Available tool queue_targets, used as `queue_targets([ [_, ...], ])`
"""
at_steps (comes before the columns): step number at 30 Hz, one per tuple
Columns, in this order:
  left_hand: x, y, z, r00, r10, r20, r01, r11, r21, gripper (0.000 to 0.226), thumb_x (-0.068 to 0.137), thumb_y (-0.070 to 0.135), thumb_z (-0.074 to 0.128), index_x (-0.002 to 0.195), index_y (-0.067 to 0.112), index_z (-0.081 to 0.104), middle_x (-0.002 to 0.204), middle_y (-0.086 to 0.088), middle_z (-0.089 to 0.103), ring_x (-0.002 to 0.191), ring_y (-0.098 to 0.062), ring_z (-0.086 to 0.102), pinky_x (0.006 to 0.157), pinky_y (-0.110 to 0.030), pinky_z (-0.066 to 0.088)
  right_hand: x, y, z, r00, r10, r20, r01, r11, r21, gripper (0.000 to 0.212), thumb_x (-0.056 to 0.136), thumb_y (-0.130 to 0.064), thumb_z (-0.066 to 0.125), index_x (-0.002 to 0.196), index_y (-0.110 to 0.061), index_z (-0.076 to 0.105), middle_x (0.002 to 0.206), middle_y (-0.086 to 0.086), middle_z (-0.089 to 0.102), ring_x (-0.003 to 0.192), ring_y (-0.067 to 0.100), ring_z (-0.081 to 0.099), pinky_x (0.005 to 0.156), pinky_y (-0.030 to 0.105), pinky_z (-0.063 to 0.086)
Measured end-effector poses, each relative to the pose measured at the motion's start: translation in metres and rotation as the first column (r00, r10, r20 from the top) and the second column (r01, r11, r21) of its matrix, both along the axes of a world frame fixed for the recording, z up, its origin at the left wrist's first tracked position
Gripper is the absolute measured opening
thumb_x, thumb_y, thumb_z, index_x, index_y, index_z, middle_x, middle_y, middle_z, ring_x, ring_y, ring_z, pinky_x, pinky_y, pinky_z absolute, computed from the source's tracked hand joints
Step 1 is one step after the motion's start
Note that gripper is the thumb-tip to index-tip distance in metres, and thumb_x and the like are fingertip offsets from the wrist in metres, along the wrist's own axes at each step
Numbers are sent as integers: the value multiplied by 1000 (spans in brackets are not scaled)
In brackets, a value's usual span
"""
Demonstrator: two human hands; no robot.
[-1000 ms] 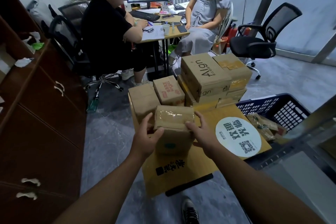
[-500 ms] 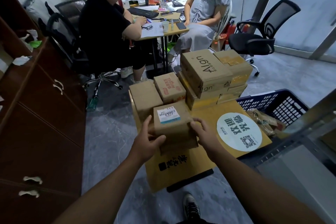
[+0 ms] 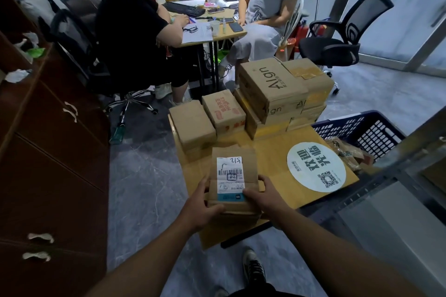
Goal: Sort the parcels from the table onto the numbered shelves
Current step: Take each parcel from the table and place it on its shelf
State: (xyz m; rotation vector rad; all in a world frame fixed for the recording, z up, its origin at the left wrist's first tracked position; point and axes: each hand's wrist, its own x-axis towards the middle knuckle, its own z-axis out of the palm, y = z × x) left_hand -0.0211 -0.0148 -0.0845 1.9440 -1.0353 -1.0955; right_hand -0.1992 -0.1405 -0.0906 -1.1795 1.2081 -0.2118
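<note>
Parcel (image 3: 233,178) – small brown cardboard box, held just above the near-left part of the yellow table (image 3: 272,152), label side up toward me. Head view, the only one I've got: its long axis runs away from me, near end low betw. my hands, far end tipped up toward the stacked boxes. White shipping label (image 3: 229,177) sits lengthwise on top w/ a barcode, handwritten "215" at the far end, a boxed scribble under the barcode that I can't read, and a blue strip at the near edge. Small print too tiny to tell.

My left hand (image 3: 201,207) is clamped on the parcel's left side, thumb over the near-left edge. My right hand (image 3: 261,196) grips the right side, thumb on the label's near corner – both closed on it.

Behind it: a plain box (image 3: 191,124), a box w/ red print (image 3: 223,109) (chars unreadable), then a big carton (image 3: 271,85) marked "Align" on top and front. Round white sticker (image 3: 316,170) on the table has large Chinese chars and a QR code. Blue basket (image 3: 366,128) is just right of the table.
</note>
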Motion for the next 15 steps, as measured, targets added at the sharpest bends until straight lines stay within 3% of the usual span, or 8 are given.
queue_targets([
  [5,4,-1,7,1000,-6,24,8,996,-88,102,77,28,79,147,51,8,147,8,39,117,-14,54,83,-25,55,1,-1,8,991,-69,114,75,996,-41,86,78,-32,84,141,-37,26,122,7,59,108,26,63,92,51,57],
  [10,0,-13,20,997,-37,70,49,983,-176,101,80,21,78,151,41,10,141,15,38,106,0,51,71,-9,50,-1,1,19,973,-150,175,173,977,-126,87,80,-29,83,140,-44,22,116,-4,58,108,24,65,89,49,59],
  [13,-8,-24,32,989,-72,128,99,971,-216,97,78,35,76,152,39,14,148,10,37,124,-9,47,92,-28,52,-12,-2,25,958,-204,203,238,957,-165,83,82,-26,82,139,-48,25,122,-3,57,108,24,66,87,52,59],
  [15,-15,-35,41,983,-96,157,129,967,-219,90,80,39,74,152,38,18,148,10,39,128,-11,44,97,-36,48,-24,-4,30,941,-251,229,294,939,-180,80,83,-22,81,138,-47,28,126,-1,58,108,23,66,86,51,60],
])
